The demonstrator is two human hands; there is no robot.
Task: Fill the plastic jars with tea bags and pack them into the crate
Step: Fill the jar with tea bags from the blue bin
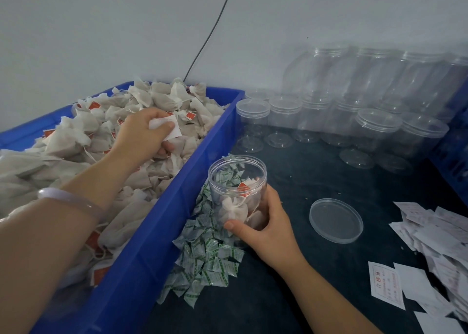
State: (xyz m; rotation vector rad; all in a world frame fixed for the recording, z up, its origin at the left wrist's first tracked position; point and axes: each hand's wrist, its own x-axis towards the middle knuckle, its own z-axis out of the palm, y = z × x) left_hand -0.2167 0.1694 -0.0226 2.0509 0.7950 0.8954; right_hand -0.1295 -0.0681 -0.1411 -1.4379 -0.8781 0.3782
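Observation:
A blue crate [162, 227] on the left is heaped with white tea bags [76, 141] with red tags. My left hand [141, 133] reaches into the heap and grips a tea bag [167, 128] between thumb and fingers. An open clear plastic jar [238, 194] stands tilted beside the crate on the dark table, with a few tea bags inside. My right hand [268, 230] holds this jar around its lower part. The jar's clear lid [336, 221] lies flat on the table to the right.
Small green-printed sachets [205, 260] are piled against the crate's outer wall. Several empty lidded jars [354, 121] stand stacked at the back right. White paper slips [435, 257] are scattered at the right edge. A dark cable [210, 35] runs down the wall.

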